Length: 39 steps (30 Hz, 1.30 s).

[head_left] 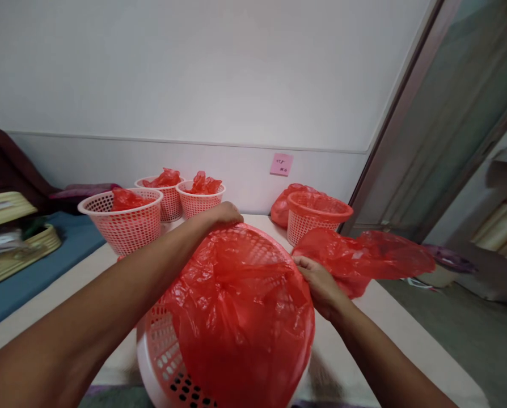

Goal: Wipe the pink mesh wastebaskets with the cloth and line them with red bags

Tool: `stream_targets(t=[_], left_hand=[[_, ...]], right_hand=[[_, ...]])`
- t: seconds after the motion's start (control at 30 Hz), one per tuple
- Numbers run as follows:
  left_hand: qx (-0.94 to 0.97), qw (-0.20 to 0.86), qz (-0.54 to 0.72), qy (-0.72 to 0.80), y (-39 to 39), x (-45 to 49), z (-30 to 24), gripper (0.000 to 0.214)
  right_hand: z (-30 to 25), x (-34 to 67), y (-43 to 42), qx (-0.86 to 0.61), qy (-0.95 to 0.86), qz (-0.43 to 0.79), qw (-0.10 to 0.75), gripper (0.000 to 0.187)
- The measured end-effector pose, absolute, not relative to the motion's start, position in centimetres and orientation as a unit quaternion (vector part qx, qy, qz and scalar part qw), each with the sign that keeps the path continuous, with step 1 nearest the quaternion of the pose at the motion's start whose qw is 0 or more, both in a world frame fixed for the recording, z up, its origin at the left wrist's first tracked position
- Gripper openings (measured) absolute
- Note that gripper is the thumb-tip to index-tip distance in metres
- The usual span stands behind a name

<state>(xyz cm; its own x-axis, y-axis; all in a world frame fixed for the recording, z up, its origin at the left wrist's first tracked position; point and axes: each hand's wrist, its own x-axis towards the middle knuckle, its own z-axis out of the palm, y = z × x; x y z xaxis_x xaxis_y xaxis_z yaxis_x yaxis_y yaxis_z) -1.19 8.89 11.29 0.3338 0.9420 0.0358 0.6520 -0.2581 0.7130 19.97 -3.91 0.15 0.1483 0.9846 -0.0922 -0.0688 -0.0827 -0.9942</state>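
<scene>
A pink-white perforated plastic basket (162, 340) is tilted toward me at the front of the table. A thin red plastic bag (240, 306) lies inside its mouth and is drawn over the rim at the top and right. My left hand (225, 214) is closed at the top of the rim, its fingers partly hidden behind the bag's edge. At the right side of the rim, my right hand (319, 283) pinches the bag's edge. Loose red plastic film (364, 255) spreads beyond my right hand, over the table's right side; where it joins I cannot tell.
Several similar baskets (128, 229) with crumpled red bags stand at the back left of the white table (406, 345). Near the wall, another basket (308, 221) has red film over its rim, beside a red bundle (281, 207). A pink note (281, 164) is on the wall.
</scene>
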Motion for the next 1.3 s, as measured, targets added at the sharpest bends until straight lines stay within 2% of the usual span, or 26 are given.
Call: stream_targets(t=[0.1,0.23,0.3,0.4,0.53,0.7,0.83,1.03,1.2,1.3], left_hand=[[0.771,0.292,0.169,0.541,9.2,-1.2,11.1,0.023],[0.782,0.275,0.125,0.546,9.8,-1.1,10.8,0.025],[0.788,0.272,0.111,0.542,9.9,-0.9,10.8,0.025],[0.797,0.275,0.101,0.529,9.7,-0.5,11.2,0.025],[0.802,0.272,0.121,0.518,9.4,-0.8,11.9,0.026],[0.784,0.283,0.177,0.523,9.2,-3.8,12.3,0.025],[0.747,0.332,0.217,0.534,7.9,-7.2,11.9,0.026],[0.712,0.409,0.247,0.515,5.9,-9.5,11.4,0.025],[0.697,0.406,0.277,0.522,6.6,-9.8,10.4,0.017],[0.681,0.394,0.305,0.537,7.1,-10.1,9.7,0.021]], right_hand=[[0.6,21.2,-3.7,-0.595,-0.446,0.424,0.517,0.023],[2.7,21.3,-3.8,-0.62,-0.492,0.245,0.56,0.021],[3.9,20.1,-4.0,-0.618,-0.574,0.132,0.521,0.024],[4.6,18.1,-3.8,-0.624,-0.671,0.021,0.4,0.035],[3.6,17.1,-2.6,-0.641,-0.705,-0.017,0.302,0.025],[2.4,18.1,-1.8,-0.673,-0.687,-0.052,0.271,0.014],[2.2,18.7,-1.5,-0.699,-0.669,-0.056,0.245,0.01],[1.8,19.0,-0.8,-0.714,-0.656,-0.054,0.238,0.016],[2.0,18.9,-0.8,-0.718,-0.657,-0.056,0.221,0.018],[2.1,18.9,-1.0,-0.721,-0.656,-0.06,0.212,0.018]])
